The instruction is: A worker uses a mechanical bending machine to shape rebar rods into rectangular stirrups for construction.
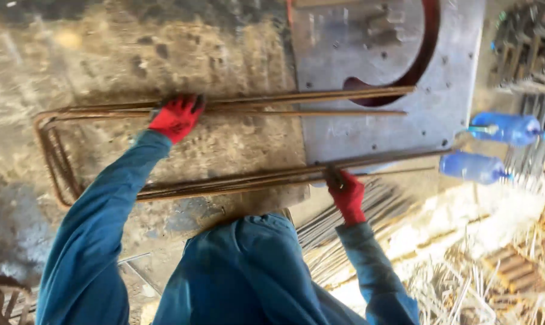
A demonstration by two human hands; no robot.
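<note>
your left hand [177, 115] in its red glove clasps the far leg of the bundle of rusty u-bent steel bars [236, 180] lying on the worn counter [104, 54]; your right hand [346, 191] clasps the near leg. it looks stiff, heavy, rough; grip both legs mid-length.

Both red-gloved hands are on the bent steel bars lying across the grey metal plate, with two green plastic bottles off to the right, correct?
Not quite: the head view shows the two bottles are blue, not green. The rest holds: the left hand and right hand, both in red gloves, are on the bent steel bars, which lie across the grey metal plate.
</note>
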